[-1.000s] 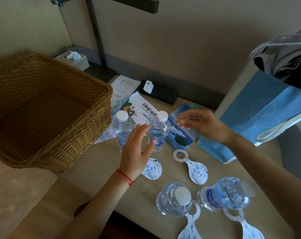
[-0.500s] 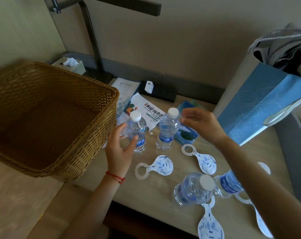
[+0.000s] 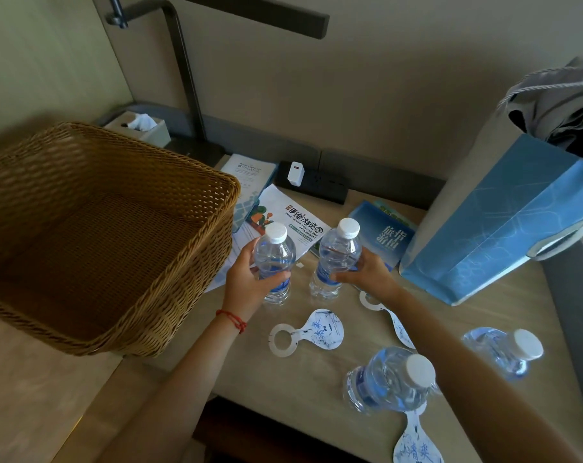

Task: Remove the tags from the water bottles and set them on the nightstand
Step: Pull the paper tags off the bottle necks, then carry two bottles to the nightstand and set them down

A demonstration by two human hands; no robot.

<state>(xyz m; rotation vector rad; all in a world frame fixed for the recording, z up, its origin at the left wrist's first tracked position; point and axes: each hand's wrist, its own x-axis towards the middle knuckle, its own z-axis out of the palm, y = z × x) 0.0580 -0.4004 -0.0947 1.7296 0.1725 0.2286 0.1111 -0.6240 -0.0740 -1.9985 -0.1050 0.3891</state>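
Two upright water bottles without tags stand at the middle of the wooden nightstand [image 3: 317,389]. My left hand [image 3: 250,279] grips the left bottle [image 3: 275,259] around its body. My right hand [image 3: 367,272] grips the right bottle [image 3: 337,252] low on its side. A loose white-and-blue tag [image 3: 312,332] lies flat just in front of them. A second loose tag [image 3: 395,324] is partly hidden under my right forearm. Nearer me stand two more bottles, one [image 3: 390,382] with a tag [image 3: 415,446] still round its neck, the other [image 3: 507,349] at the right.
A large wicker basket [image 3: 123,322] fills the left side beside the nightstand. Brochures [image 3: 283,215], a blue booklet [image 3: 383,235] and a black power strip [image 3: 317,183] lie behind the bottles. A blue paper bag [image 3: 504,228] stands at the right. A tissue box [image 3: 143,127] and lamp post are at the back.
My right hand came down from above the right bottle's cap and took hold of its body. My left hand closed tighter round the left bottle.
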